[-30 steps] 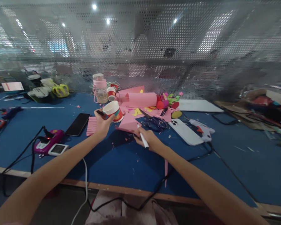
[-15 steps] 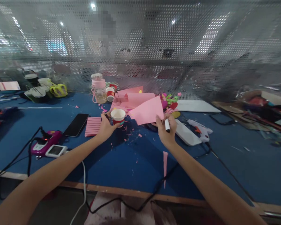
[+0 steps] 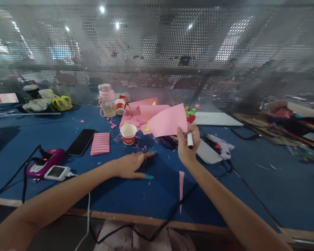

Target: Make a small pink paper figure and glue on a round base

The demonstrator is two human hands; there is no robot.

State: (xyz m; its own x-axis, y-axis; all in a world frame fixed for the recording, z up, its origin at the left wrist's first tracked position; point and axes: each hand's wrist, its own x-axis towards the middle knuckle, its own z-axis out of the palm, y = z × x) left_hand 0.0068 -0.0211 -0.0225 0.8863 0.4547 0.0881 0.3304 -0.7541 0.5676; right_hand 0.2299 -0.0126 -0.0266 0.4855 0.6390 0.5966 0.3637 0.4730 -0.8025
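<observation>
My right hand [image 3: 187,143] pinches a sheet of pink paper [image 3: 169,120] by its lower right corner and also holds a marker [image 3: 190,141] with a white barrel and dark end. Low over the blue table, my left hand [image 3: 134,165] is empty, thumb and fingers apart, near small pink scraps. Just beyond it stands a red and white paper cup [image 3: 128,135], upright and apart from the hand. A narrow pink paper strip [image 3: 181,190] lies below the right hand.
To the left are a striped pink notepad [image 3: 100,143], a black phone [image 3: 81,142] and a purple power strip [image 3: 45,163] with cables. A pink-lidded bottle [image 3: 107,101] stands at the back. Rightward lie a glue gun [image 3: 222,146] and a white board [image 3: 217,119].
My left hand has let go of the paper cup, which now stands on the table, and has moved down and right, opening. My right hand still holds the paper and marker.
</observation>
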